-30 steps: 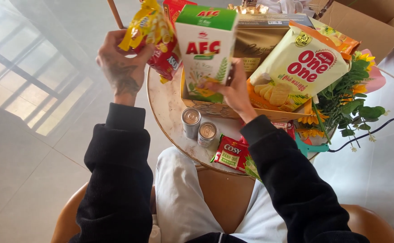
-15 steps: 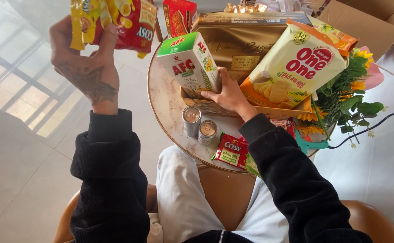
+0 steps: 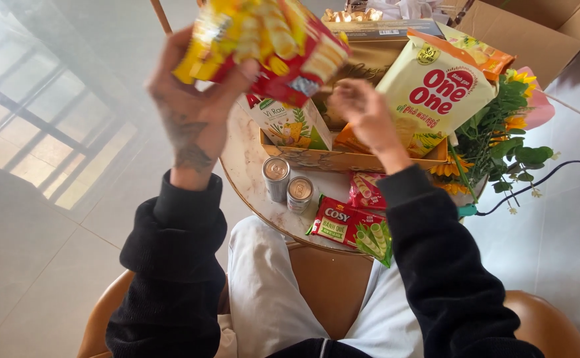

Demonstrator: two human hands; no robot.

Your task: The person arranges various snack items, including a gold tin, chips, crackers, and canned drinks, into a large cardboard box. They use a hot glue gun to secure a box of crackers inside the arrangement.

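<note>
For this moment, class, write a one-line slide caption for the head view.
Left hand lifts two snack packs over a round table while the right hand reaches into the gift tray.

Bright window daylight, motion-blurred hands

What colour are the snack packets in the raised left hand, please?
Red and yellow snack packets, gripped by the left hand; head view.

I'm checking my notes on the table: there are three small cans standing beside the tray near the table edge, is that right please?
Not quite: the head view shows two small cans, not three. They do stand upright beside the tray near the edge of the round table, next to a red snack packet.
</note>
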